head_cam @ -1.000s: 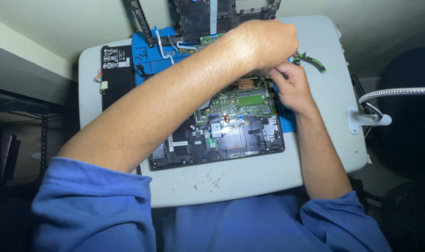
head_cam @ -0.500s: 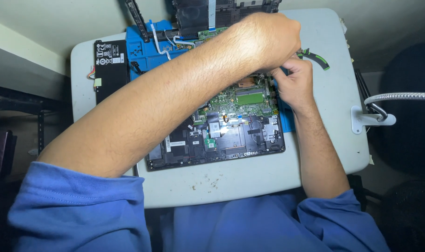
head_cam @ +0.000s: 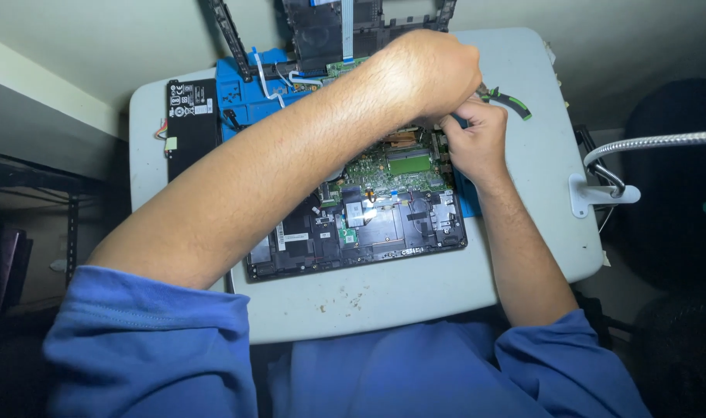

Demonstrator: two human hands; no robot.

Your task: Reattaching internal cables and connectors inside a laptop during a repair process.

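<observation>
both hands bunched tight at the far right corner of the opened laptop [head_cam: 360, 224] — left hand [head_cam: 434, 73] fisted, right hand [head_cam: 473, 143] pinching something i can't make out. bottom cover's off, board exposed, battery [head_cam: 192, 124] already out on the table [head_cam: 523, 255] — plenty left.

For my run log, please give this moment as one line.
left hand: fist above opened laptop | right hand: at board edge | pliers: beside hands

**Looks like a small electronics repair bench**

An opened laptop [head_cam: 360, 224] is lying gutted on a blue repair mat [head_cam: 248, 97], a removed battery [head_cam: 188, 124] is sitting at 10 o'clock, and a gooseneck lamp [head_cam: 639, 151] is clamping on at 3 o'clock.
</observation>
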